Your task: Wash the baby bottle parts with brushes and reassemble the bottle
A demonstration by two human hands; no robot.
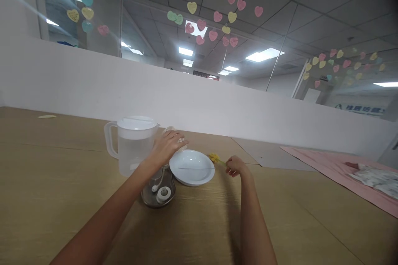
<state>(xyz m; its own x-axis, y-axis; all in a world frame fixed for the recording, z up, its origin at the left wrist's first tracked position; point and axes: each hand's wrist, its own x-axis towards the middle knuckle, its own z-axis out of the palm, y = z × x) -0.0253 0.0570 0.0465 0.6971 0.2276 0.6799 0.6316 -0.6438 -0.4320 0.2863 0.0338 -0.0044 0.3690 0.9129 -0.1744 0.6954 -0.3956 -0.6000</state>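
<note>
The right grip [235, 166] pinches a yellow, green-stemmed flower [213, 157], probably light and fragile, best held low; whether the left grip [169, 145] is closed, I cannot tell.

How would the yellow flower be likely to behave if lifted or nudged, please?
The yellow flower is probably light, since it looks small and the right hand holds it by a thin stem. That stem may be fairly stiff, as it looks straight. Its ragged-looking head might bend if pushed against the nearby bowl.
</note>
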